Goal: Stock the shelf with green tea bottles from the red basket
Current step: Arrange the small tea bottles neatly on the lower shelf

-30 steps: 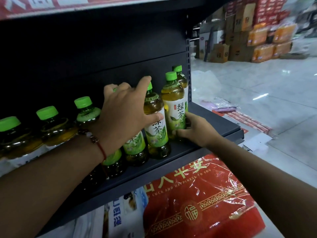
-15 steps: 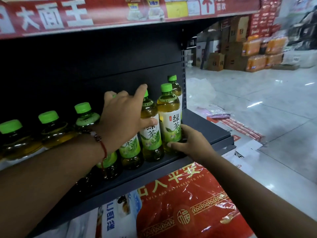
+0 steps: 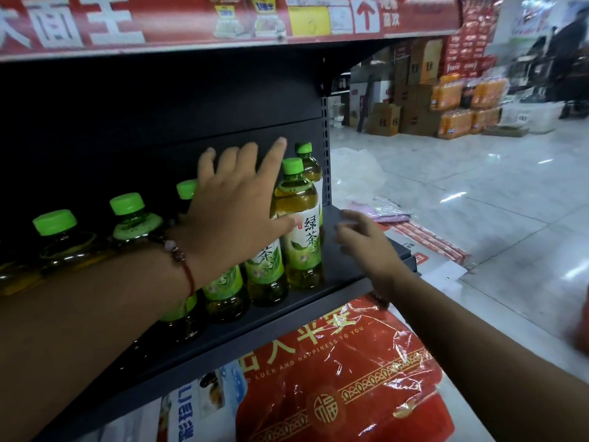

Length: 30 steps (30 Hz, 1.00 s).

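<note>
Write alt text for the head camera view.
Two open hands, left hand and right hand, hover beside a row of green tea bottles standing upright on a dark shelf. A red gift bag lies below.

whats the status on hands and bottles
Left hand open, thumb against front bottle. Right hand open, off it. Bottles upright on shelf. Nothing blocking.

The shelf (image 3: 347,266) at mid-frame looks like matt dark painted metal, its back panel equally dull. The green tea bottles (image 3: 298,224) are clear glossy plastic with smooth bright green plastic caps and shiny printed labels. At the lower centre a red package (image 3: 344,387) is wrapped in crinkled, reflective film. The floor (image 3: 478,199) on the right is polished, glossy tile; cardboard boxes (image 3: 385,119) at upper right look matt
</note>
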Available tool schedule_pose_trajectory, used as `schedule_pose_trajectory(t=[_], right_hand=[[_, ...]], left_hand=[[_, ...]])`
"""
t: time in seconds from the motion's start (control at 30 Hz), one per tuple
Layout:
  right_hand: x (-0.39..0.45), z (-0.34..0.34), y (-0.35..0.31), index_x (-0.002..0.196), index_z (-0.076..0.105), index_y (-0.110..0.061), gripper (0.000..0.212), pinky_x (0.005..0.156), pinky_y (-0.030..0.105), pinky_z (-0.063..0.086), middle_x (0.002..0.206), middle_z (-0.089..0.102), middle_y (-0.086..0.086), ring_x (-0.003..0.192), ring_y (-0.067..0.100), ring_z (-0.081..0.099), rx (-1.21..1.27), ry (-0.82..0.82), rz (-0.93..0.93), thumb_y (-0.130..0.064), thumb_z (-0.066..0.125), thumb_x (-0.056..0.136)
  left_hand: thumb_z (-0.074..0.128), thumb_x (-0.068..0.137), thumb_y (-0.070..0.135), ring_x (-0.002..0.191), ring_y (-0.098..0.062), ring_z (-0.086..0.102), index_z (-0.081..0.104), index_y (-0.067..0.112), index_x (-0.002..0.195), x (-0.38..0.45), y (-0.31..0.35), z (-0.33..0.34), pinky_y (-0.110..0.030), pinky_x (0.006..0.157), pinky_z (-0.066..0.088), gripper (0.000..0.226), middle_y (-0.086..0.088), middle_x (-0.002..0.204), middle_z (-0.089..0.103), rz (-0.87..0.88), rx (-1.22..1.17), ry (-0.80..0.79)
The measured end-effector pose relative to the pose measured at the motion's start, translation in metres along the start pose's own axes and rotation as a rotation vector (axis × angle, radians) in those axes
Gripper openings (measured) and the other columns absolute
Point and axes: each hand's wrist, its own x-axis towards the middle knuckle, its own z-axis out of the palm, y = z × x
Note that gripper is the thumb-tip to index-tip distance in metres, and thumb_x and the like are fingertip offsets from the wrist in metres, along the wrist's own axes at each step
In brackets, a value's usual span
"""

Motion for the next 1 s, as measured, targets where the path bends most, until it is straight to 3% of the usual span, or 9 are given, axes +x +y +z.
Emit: schedule_pose_trajectory(t=[0.1,0.27,0.5,0.7,0.9,1.0], right_hand=[[0.018,-0.004,0.007,0.138,0.046,-0.020,0.050,0.100,0.043,0.048,0.127,0.058,0.007,0.113,0.023,0.056,-0.042,0.166,0.068,-0.029,0.064,0.092],[0.045,0.022,0.012,0.146,0.040,-0.016,0.071,0.104,0.044,0.046,0.140,0.053,0.008,0.123,0.024,0.055,-0.292,0.026,0.090,-0.037,0.071,0.087],[0.071,0.039,0.021,0.121,0.056,-0.013,0.039,0.090,0.041,0.050,0.120,0.066,0.011,0.112,0.033,0.060,-0.680,0.092,-0.034,-0.035,0.063,0.089],[0.071,0.023,0.021,0.110,0.064,-0.022,0.039,0.078,0.030,0.047,0.103,0.070,-0.003,0.095,0.018,0.063,-0.623,0.031,-0.041,-0.042,0.075,0.079],[0.054,-0.011,0.020,0.119,0.066,-0.021,0.042,0.088,0.033,0.052,0.112,0.072,-0.001,0.100,0.017,0.065,-0.661,0.004,-0.033,-0.034,0.074,0.080],[0.041,-0.019,0.017,0.119,0.064,-0.020,0.041,0.080,0.025,0.045,0.105,0.068,-0.004,0.094,0.013,0.062,-0.669,-0.010,-0.022,-0.032,0.075,0.081]], left_hand=[[0.056,0.075,0.079,0.130,-0.031,0.043,0.012,0.021,0.157,0.007,0.008,0.010,-0.052,0.116,0.022,0.109,-0.009,0.140,0.050,0.026,-0.012,-0.049],[0.068,0.072,0.071,0.119,-0.031,0.049,0.024,0.018,0.153,0.006,0.010,0.023,-0.047,0.099,0.035,0.107,-0.003,0.115,0.069,0.019,-0.016,0.012],[0.071,0.075,0.064,0.120,-0.029,0.042,0.019,0.020,0.154,0.007,0.016,0.025,-0.044,0.089,0.035,0.105,-0.001,0.110,0.071,-0.022,-0.083,-0.001],[0.070,0.077,0.063,0.121,-0.030,0.042,0.019,0.018,0.154,0.006,0.011,0.024,-0.045,0.089,0.036,0.103,-0.002,0.101,0.071,-0.021,-0.096,-0.029],[0.071,0.078,0.061,0.124,-0.032,0.041,0.018,0.017,0.154,0.004,0.015,0.024,-0.046,0.092,0.035,0.103,-0.005,0.101,0.071,-0.041,-0.116,-0.040],[0.072,0.077,0.060,0.127,-0.033,0.039,0.018,0.016,0.154,0.004,0.016,0.021,-0.048,0.094,0.035,0.104,-0.007,0.102,0.071,-0.057,-0.124,-0.060]])
